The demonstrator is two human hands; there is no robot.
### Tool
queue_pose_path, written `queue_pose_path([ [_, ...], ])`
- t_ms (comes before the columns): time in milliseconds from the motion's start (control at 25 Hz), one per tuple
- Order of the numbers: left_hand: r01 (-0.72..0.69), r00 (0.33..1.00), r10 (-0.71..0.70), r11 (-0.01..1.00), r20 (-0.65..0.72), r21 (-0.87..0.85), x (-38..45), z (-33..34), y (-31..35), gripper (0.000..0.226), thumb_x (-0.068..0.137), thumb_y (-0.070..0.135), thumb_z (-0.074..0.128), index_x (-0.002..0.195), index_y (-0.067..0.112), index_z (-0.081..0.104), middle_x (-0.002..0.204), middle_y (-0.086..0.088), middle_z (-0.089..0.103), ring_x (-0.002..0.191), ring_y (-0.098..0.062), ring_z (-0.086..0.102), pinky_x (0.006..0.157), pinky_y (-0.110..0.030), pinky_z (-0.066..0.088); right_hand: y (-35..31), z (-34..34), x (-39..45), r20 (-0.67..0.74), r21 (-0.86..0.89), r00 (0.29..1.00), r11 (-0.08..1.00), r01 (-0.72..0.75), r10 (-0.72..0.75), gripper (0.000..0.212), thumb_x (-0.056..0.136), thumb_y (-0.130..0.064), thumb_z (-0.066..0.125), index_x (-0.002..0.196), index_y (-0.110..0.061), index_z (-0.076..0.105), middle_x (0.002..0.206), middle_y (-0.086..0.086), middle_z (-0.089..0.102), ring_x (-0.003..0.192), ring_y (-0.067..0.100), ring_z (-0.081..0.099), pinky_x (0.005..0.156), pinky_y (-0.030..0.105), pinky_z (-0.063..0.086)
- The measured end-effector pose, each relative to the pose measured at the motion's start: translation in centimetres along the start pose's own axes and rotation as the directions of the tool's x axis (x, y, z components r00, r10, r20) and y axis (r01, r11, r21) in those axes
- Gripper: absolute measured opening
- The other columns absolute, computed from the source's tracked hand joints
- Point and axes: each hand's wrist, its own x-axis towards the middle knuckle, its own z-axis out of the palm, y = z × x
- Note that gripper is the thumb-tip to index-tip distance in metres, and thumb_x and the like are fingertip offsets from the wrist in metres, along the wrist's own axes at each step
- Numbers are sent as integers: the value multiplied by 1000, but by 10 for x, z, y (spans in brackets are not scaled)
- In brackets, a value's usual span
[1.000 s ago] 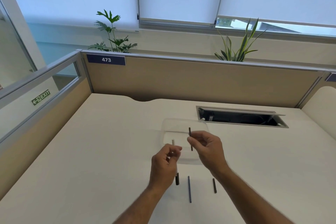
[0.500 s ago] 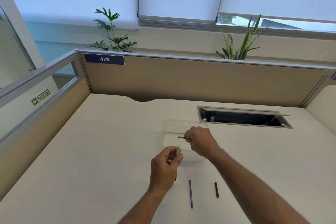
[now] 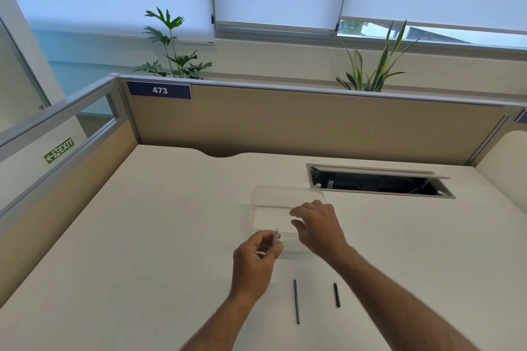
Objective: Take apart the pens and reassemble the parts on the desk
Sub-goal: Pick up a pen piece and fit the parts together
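Observation:
My left hand [image 3: 256, 258] pinches a thin white pen tube [image 3: 275, 236] that sticks up between thumb and fingers. My right hand [image 3: 315, 225] hovers over the near right part of a clear plastic container [image 3: 271, 194], fingers spread, nothing visible in it. On the desk in front of me lie a long dark pen barrel [image 3: 296, 301] and a shorter dark pen piece [image 3: 337, 295], both pointing away from me, to the right of my left wrist.
The cream desk [image 3: 142, 236] is walled by tan partitions at the back and left. An open cable hatch [image 3: 379, 182] is sunk into the desk behind the container, to the right. Two plants stand beyond the partition.
My right hand carried a small dark pen piece over the container and now shows open without it. My left hand stayed put with the white tube. A short dark piece by my left hand is out of sight.

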Motion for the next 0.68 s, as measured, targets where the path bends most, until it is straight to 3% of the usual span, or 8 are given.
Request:
queue_pose_path([
  [120, 7, 1000, -7, 1000, 0, -7, -1, -1, -1, 22, 85, 19, 76, 88, 40, 69, 86, 23, 72, 81, -5, 67, 66, -17, 57, -9, -6, -15, 27, 152, 994, 983, -106, 103, 16, 86, -25, 72, 100, -17, 74, 93, -1, 76, 80, 15, 66, 73, 29, 54],
  [200, 17, 1000, -17, 1000, -1, -13, -2, -2, -2, 22, 84, 19, 76, 89, 39, 70, 86, 22, 72, 81, -6, 68, 65, -17, 56, -14, -6, -28, 162, 185, 963, 952, -245, 217, 17, 84, -34, 72, 95, -21, 72, 87, -4, 74, 74, 11, 64, 68, 25, 55],
  [320, 27, 1000, -27, 1000, 0, -8, -4, -4, -4, 22, 84, 18, 76, 88, 39, 70, 85, 22, 73, 81, -6, 68, 65, -19, 57, -18, 7, -47, 445, 122, 819, 881, -457, 363, 21, 76, -42, 77, 79, -23, 68, 80, -5, 71, 69, 9, 63, 55, 19, 46],
  [400, 34, 999, -34, 999, 0, 1, -6, -4, -4, 21, 84, 19, 76, 87, 38, 70, 85, 22, 73, 80, -5, 68, 66, -20, 57, -19, 17, -59, 561, 50, 714, 844, -534, 418, 29, 71, -45, 80, 77, -21, 67, 82, -3, 72, 71, 11, 65, 54, 20, 46],
  [520, 49, 999, -49, 999, 3, 10, -8, -4, -4, 22, 83, 19, 77, 86, 39, 70, 83, 23, 73, 79, -4, 68, 66, -21, 57, -18, 28, -73, 635, -33, 591, 783, -621, 496, 47, 60, -52, 83, 87, -16, 69, 87, 2, 73, 72, 18, 67, 64, 28, 55],
  [680, 49, 999, -49, 999, 9, 19, -11, -6, -5, 23, 83, 18, 77, 84, 40, 70, 83, 24, 73, 79, -4, 67, 65, -23, 57, -18, 33, -82, 664, -76, 548, 775, -627, 508, 47, 53, -41, 81, 89, -12, 71, 86, 5, 73, 79, 22, 72, 66, 28, 60],
])
